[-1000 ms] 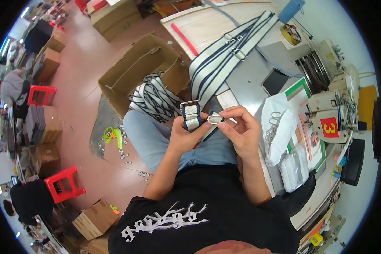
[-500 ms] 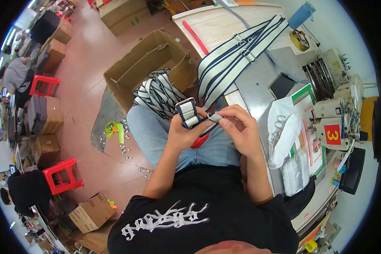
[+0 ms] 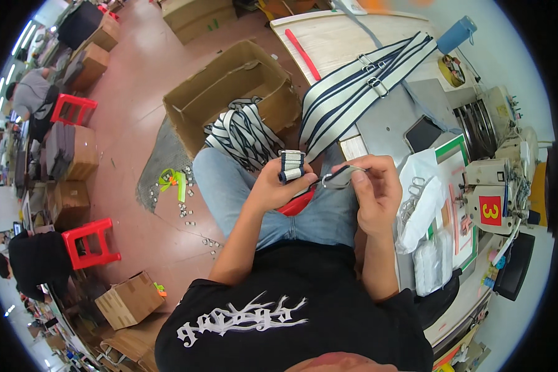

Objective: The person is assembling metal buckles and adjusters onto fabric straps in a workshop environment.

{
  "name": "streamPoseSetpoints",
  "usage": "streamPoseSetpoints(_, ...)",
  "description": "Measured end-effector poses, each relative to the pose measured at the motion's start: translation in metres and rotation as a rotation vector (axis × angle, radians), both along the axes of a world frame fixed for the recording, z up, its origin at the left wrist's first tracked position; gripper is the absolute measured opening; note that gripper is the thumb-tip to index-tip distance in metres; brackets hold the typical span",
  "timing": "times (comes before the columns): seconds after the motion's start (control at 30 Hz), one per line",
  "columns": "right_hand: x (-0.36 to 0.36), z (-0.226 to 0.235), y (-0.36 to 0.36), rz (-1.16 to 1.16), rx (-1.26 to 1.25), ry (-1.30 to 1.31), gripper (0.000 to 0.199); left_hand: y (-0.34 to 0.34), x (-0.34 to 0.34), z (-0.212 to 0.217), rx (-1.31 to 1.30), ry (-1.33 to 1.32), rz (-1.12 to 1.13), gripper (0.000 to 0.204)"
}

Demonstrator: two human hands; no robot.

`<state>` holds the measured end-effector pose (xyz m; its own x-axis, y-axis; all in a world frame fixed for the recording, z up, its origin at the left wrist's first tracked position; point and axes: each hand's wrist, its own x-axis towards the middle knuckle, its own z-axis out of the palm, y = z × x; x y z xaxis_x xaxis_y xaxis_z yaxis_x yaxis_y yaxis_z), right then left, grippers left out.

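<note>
The person sits at a wooden worktable (image 3: 328, 43) with grey machine parts, and a sewing machine (image 3: 496, 192) stands at the right side. The left hand (image 3: 273, 186) is closed around a folded end of striped strap (image 3: 291, 165), white with dark lines, held above the lap. The right hand (image 3: 375, 189) pinches a small metal buckle (image 3: 336, 180) just beside that strap end. More striped straps (image 3: 359, 87) lie across the table and hang down to the knees. On the reddish floor (image 3: 136, 80) an open cardboard box (image 3: 229, 93) stands near the legs, with a heap of straps (image 3: 242, 133) at its edge. Red plastic stools (image 3: 90, 242) and other boxes stand farther left.
</note>
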<state>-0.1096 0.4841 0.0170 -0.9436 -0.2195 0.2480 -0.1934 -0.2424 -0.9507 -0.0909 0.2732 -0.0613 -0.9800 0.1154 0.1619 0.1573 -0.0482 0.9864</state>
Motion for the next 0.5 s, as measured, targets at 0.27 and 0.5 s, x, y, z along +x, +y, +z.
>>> streamPoseSetpoints(0.27,0.003,0.015,-0.01,0.051,0.366,0.118,0.028,-0.009,0.004,-0.003,0.215,-0.227,-0.038,0.039)
streamPoseSetpoints(0.5,0.003,-0.01,-0.018,0.202,0.163,-0.116,0.028,-0.007,-0.001,0.022,0.19,-0.087,-0.068,0.034)
